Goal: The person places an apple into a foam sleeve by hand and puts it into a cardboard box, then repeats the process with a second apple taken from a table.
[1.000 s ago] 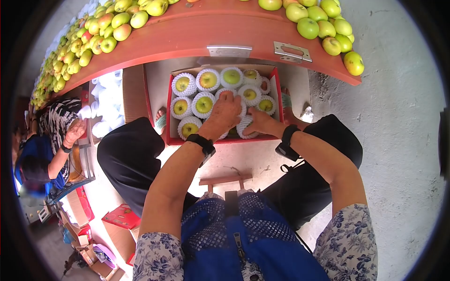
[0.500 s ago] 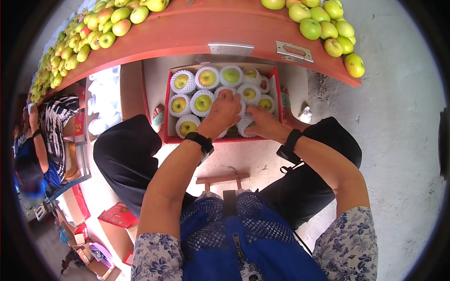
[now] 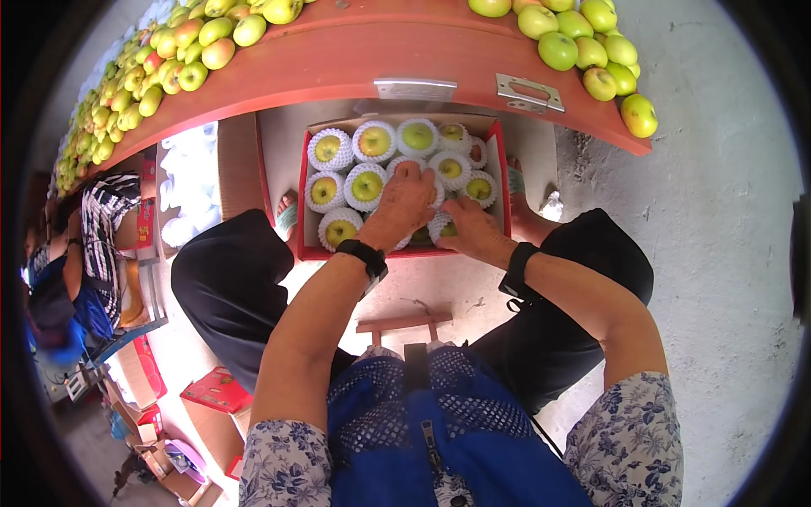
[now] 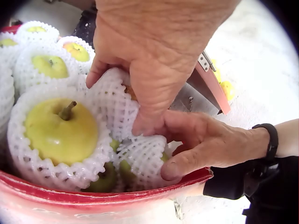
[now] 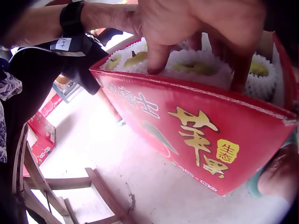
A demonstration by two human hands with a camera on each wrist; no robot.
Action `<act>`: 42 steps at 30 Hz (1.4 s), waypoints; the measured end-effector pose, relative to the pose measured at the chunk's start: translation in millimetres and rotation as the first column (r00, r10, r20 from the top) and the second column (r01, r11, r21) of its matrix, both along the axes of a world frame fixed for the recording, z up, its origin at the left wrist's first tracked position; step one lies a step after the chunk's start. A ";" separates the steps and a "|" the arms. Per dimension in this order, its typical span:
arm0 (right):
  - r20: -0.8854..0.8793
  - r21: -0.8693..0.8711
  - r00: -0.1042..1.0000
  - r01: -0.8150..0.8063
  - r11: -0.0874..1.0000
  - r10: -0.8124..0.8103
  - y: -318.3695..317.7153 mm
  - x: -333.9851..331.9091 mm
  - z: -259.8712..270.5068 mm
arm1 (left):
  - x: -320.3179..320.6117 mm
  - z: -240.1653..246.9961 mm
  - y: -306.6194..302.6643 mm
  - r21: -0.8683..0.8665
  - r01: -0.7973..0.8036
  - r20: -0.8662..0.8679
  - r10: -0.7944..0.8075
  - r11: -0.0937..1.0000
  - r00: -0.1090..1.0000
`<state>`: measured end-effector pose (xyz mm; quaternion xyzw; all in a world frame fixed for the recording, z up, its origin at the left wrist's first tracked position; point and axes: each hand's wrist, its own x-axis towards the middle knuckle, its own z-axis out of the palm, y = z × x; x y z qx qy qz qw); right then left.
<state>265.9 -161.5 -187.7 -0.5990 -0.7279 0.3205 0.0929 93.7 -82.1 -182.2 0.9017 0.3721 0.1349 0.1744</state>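
In the head view, a red cardboard box (image 3: 505,207) holds apples in white foam nets. My left hand (image 3: 402,211) grips a netted apple (image 4: 112,100) near the middle of the box, thumb and fingers on either side of it. Beside it, my right hand (image 3: 480,235) holds another netted apple (image 4: 142,161) at the front right, with the thumb low on the foam and the fingers behind. From the right wrist view, the right hand (image 5: 201,23) reaches over the front wall, fingers down around that apple (image 5: 194,70). A large netted apple (image 4: 60,128) sits to the left.
Loose apples (image 3: 557,51) lie on the red tabletop (image 3: 338,63) above the box. At left stands a carton of white foam nets (image 3: 187,177), with another person (image 3: 106,220) seated beyond. A small wooden stool (image 3: 404,322) and my knees flank the box's near side.
My right hand has shifted slightly, its fingers drawing back a little over the front right apple. The left hand stays on its apple. The person at left has lowered an arm.
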 end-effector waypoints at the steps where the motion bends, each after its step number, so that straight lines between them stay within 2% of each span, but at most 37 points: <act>1: 0.010 0.012 1.000 0.016 1.000 -0.016 -0.4 -0.5 -1.9 | 0.3 0.8 -1.0 -0.009 -0.017 0.011 0.018 1.000 1.000; 7: 0.039 -0.076 0.995 0.090 0.993 -0.087 2.9 -3.6 -6.9 | 1.3 -0.9 -0.9 -0.012 -0.043 0.000 0.043 0.999 0.999; 11: 0.043 -0.089 0.996 0.083 0.993 -0.079 6.6 -4.7 -11.5 | -0.3 4.2 -4.5 -0.035 -0.034 -0.051 0.032 0.999 0.998; 17: 0.002 -0.138 0.994 0.105 0.985 -0.106 12.3 -4.6 -7.4 | -0.4 8.1 -11.7 -0.025 -0.021 -0.034 0.020 0.999 0.999; 23: -0.075 -0.104 0.997 0.024 0.994 -0.032 25.4 11.5 -15.3 | -8.5 20.3 -18.4 -0.075 0.018 0.009 -0.018 0.997 1.000; 25: -0.190 -0.229 0.982 -0.047 0.972 0.003 33.4 19.8 -11.1 | -12.0 16.5 -18.9 -0.110 0.001 -0.018 -0.003 0.994 1.000; 29: -0.219 -0.292 0.975 -0.024 0.956 -0.042 37.4 29.6 -16.3 | -14.0 13.6 -16.3 -0.141 -0.024 -0.071 0.014 0.990 0.997; 31: -0.167 -0.397 0.984 -0.015 0.918 -0.056 35.2 28.0 -8.3 | -10.3 17.2 -15.4 -0.148 -0.026 -0.101 0.011 0.989 0.995; 33: -0.166 -0.349 0.985 -0.011 0.937 -0.050 33.5 27.6 -10.4 | -8.3 19.6 -15.0 -0.159 -0.034 -0.133 0.013 0.987 0.991; 35: -0.166 -0.305 0.985 -0.015 0.952 -0.038 32.0 28.2 -16.9 | -8.7 21.2 -15.6 -0.229 -0.094 -0.011 0.094 0.969 0.995; 37: -0.159 -0.235 0.987 -0.037 0.971 -0.001 31.3 27.8 -18.9 | -12.4 21.4 -16.0 -0.242 -0.106 -0.012 0.107 0.964 0.994; 39: -0.157 -0.242 0.987 -0.027 0.970 -0.012 31.8 27.4 -19.7 | -14.0 20.1 -14.5 -0.255 -0.117 -0.012 0.118 0.960 0.993; 41: -0.155 -0.247 0.988 -0.020 0.969 -0.019 33.6 25.7 -18.7 | -15.1 17.9 -13.3 -0.190 -0.051 -0.067 0.039 0.980 0.997; 42: -0.113 -0.332 0.994 -0.024 0.943 -0.014 35.8 24.8 -15.5 | -13.4 18.4 -13.5 -0.188 -0.051 -0.069 0.038 0.981 0.997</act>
